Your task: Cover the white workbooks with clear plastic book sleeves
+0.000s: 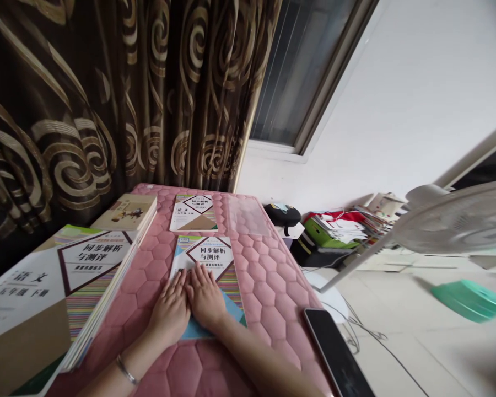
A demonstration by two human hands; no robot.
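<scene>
Both my hands lie flat, side by side, on a workbook with a blue, white and striped cover. My left hand, with a silver bangle on its wrist, rests on the cover's left part. Touching it at the thumb side, my right hand has its fingers stretched out over the middle of the cover. Part of the cover's print is hidden under the fingers. Just beyond lies a smaller-looking workbook with a white and brown cover. To the left is a stack of workbooks.
A pink quilted cloth covers the table. Behind the stack sits a pile of tan-covered books. A clear plastic sleeve lies at the back right, a phone at the right edge. A white fan stands on the floor beside the table.
</scene>
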